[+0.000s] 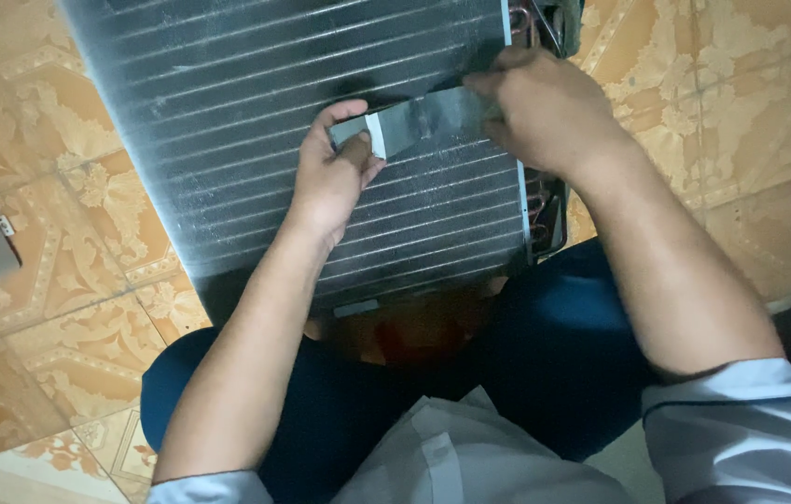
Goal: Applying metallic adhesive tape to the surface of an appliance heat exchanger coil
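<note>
A pale shirt (470,457) and dark blue trousers (554,355) sit nearest. Above them a finned coil panel (274,121) leans over the tiled floor (69,280). The left hand (330,177) and right hand (545,107) each keep a closed grip on one end of a silver tape strip (423,121) stretched across the fins.

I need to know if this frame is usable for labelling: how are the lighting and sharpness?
Head view: dim, warm light; the finned coil looks soft and hazy toward the top; the left hand and right hand on the grey strip are reasonably sharp; deep shadow between the knees; no strong glare.
</note>
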